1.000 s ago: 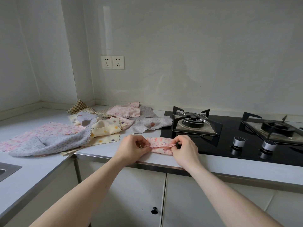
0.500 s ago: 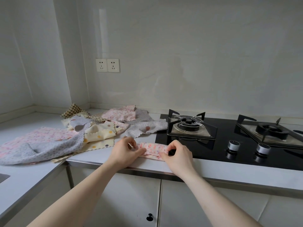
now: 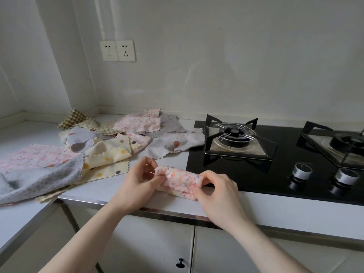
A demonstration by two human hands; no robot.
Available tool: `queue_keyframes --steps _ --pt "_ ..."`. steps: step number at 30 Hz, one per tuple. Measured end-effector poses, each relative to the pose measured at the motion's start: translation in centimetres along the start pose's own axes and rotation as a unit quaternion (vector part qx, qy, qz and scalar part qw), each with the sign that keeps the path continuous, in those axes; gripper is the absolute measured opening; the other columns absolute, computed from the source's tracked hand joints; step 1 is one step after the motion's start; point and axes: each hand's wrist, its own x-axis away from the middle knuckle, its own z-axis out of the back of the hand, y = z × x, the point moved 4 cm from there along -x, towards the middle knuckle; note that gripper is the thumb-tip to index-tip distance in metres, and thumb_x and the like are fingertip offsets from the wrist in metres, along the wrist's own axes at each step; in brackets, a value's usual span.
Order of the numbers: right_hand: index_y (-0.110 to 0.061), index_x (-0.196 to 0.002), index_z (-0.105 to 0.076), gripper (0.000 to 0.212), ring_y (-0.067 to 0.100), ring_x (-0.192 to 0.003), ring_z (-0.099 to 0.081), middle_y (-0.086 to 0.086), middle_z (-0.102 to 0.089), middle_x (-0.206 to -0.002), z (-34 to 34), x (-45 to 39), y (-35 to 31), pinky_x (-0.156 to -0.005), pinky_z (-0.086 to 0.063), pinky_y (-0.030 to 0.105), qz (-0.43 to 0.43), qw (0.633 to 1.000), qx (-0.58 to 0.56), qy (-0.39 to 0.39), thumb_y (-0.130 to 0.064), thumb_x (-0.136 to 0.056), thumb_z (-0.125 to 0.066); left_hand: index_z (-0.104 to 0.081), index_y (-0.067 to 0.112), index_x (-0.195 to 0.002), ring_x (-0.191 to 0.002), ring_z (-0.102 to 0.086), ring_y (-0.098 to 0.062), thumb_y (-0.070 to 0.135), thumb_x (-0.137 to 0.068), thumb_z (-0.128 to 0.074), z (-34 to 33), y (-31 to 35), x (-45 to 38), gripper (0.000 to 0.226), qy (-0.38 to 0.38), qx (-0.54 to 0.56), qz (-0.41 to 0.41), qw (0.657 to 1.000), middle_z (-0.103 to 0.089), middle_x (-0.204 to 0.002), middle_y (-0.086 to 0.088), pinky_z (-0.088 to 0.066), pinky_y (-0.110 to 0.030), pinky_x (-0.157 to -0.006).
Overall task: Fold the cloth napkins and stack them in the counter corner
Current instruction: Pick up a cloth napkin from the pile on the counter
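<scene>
Napkin (image 3: 180,179) pink, spotted, folded to a narrow band; long axis left-right along counter (image 3: 275,209) front edge, just before cooktop (image 3: 236,174). Left end pinched by left hand (image 3: 137,181), thumb and fingers curled on it. Right end gripped by right hand (image 3: 218,194), fingertips curled over fabric. Underside hidden. No readable writing. Unfolded napkins (image 3: 110,142) heaped beyond left fingers, cut off at left.
</scene>
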Motion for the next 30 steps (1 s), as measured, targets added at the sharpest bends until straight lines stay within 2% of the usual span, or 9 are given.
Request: queue_keyframes --steps 3,6,9,12,15,18,22,27,30 --pt "-0.041 -0.088 -0.059 0.015 -0.001 -0.102 -0.050 -0.020 -0.064 -0.086 -0.1 0.1 0.6 -0.088 -0.043 0.027 -0.009 1.000 -0.020 -0.017 -0.054 -0.086 -0.065 -0.059 0.025 -0.105 -0.076 -0.070 -0.024 0.007 -0.091 -0.072 0.0 -0.1 -0.1 0.027 0.020 0.037 0.027 0.999 -0.071 -0.081 0.000 -0.054 -0.035 -0.073" --pt "-0.045 -0.094 -0.061 0.017 0.001 -0.101 -0.054 -0.023 -0.064 -0.089 -0.3 -0.2 1.0 -0.085 -0.048 0.029 -0.018 0.999 -0.037 -0.025 -0.060 -0.085 -0.061 -0.062 0.021 -0.110 -0.074 -0.070 -0.022 0.004 -0.090 -0.073 0.1 -0.2 -0.3 0.029 0.034 0.050 0.049 0.997 -0.069 -0.080 -0.002 -0.056 -0.028 -0.067" --pt "-0.045 -0.094 -0.062 0.011 0.001 -0.099 -0.056 -0.025 -0.064 -0.088 -0.2 -0.4 1.0 -0.095 -0.045 0.031 -0.048 0.998 -0.037 -0.030 -0.054 -0.088 -0.064 -0.066 0.019 -0.111 -0.076 -0.072 -0.026 0.004 -0.091 -0.072 0.0 0.2 -0.4 0.025 0.015 0.048 0.085 0.995 -0.070 -0.085 -0.013 -0.059 -0.033 -0.069" --pt "-0.042 -0.090 -0.063 0.008 0.003 -0.094 -0.057 -0.022 -0.064 -0.083 0.1 -0.9 0.8 -0.094 -0.044 0.031 -0.086 0.995 -0.037 -0.043 -0.047 -0.090 -0.069 -0.070 0.018 -0.110 -0.087 -0.072 -0.021 0.011 -0.093 -0.072 0.1 0.5 -0.5 0.018 -0.027 0.016 0.132 0.991 -0.074 -0.094 -0.007 -0.060 -0.033 -0.078" --pt "-0.036 -0.084 -0.064 0.010 0.002 -0.092 -0.054 -0.019 -0.064 -0.081 1.1 -1.4 -0.7 -0.093 -0.047 0.037 -0.150 0.981 -0.068 -0.102 -0.039 -0.088 -0.072 -0.067 0.013 -0.101 -0.085 -0.071 -0.021 0.013 -0.096 -0.069 0.2 2.0 -0.3 0.006 -0.065 0.007 0.202 0.977 -0.074 -0.090 -0.005 -0.058 -0.030 -0.075" --pt "-0.028 -0.085 -0.067 0.012 0.003 -0.086 -0.064 -0.012 -0.072 -0.085 4.2 -2.1 -3.5 -0.090 -0.054 0.044 -0.254 0.935 -0.157 -0.193 -0.038 -0.088 -0.072 -0.062 0.007 -0.096 -0.078 -0.069 -0.023 0.010 -0.097 -0.066 0.4 5.4 -0.2 0.005 -0.076 -0.008 0.259 0.963 -0.071 -0.084 -0.007 -0.055 -0.035 -0.074" --pt "-0.025 -0.093 -0.070 0.014 0.008 -0.087 -0.071 -0.006 -0.076 -0.093 11.7 -3.2 -7.0 -0.085 -0.058 0.042 -0.299 0.917 -0.184 -0.188 -0.038 -0.089 -0.073 -0.062 0.005 -0.095 -0.074 -0.070 -0.019 0.004 -0.096 -0.066 0.4 13.5 -1.9 0.004 -0.087 0.037 0.238 0.967 -0.068 -0.091 -0.013 -0.059 -0.039 -0.074" --pt "-0.029 -0.105 -0.068 0.021 0.008 -0.089 -0.072 -0.008 -0.075 -0.101 21.2 -3.0 -9.4 -0.076 -0.058 0.029 -0.337 0.910 -0.203 -0.135 -0.038 -0.087 -0.074 -0.064 0.003 -0.094 -0.081 -0.072 -0.034 -0.003 -0.092 -0.069 -2.5 23.8 -3.6 0.008 -0.151 0.066 0.170 0.972 -0.071 -0.086 -0.015 -0.060 -0.031 -0.068" --pt "-0.030 -0.110 -0.067 0.026 0.006 -0.091 -0.073 -0.010 -0.075 -0.103 26.4 -2.4 -9.2 -0.074 -0.056 0.022 -0.361 0.906 -0.203 -0.087 -0.041 -0.088 -0.075 -0.067 0.009 -0.096 -0.080 -0.074 -0.023 -0.002 -0.091 -0.070 -5.9 28.5 -4.7 0.012 -0.203 0.056 0.140 0.968 -0.075 -0.087 -0.008 -0.059 -0.029 -0.066"
